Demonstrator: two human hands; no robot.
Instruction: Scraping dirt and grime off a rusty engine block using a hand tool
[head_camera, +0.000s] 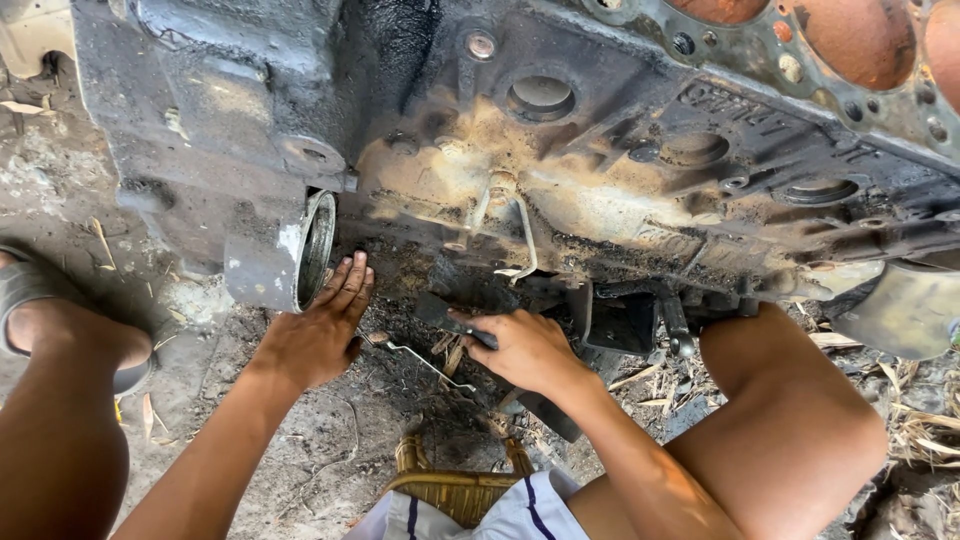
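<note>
A large, grimy engine block (600, 150) lies on its side on dirt ground. My left hand (320, 330) rests with fingers spread against the block's lower edge, beside a round metal housing (305, 250). My right hand (525, 350) is closed around a dark flat tool (450, 318) whose tip points into the oily crud under the block. A thin bent metal wrench (415, 355) lies on the ground between my hands. A curved metal pipe (525, 235) runs along the block's side above my right hand.
My left foot in a grey sandal (30, 290) is at far left; my right knee (790, 400) is at right. A wicker stool (455, 485) is under me. Rusty cylinder bores (860, 35) show at top right. Dry straw (920, 420) litters the ground.
</note>
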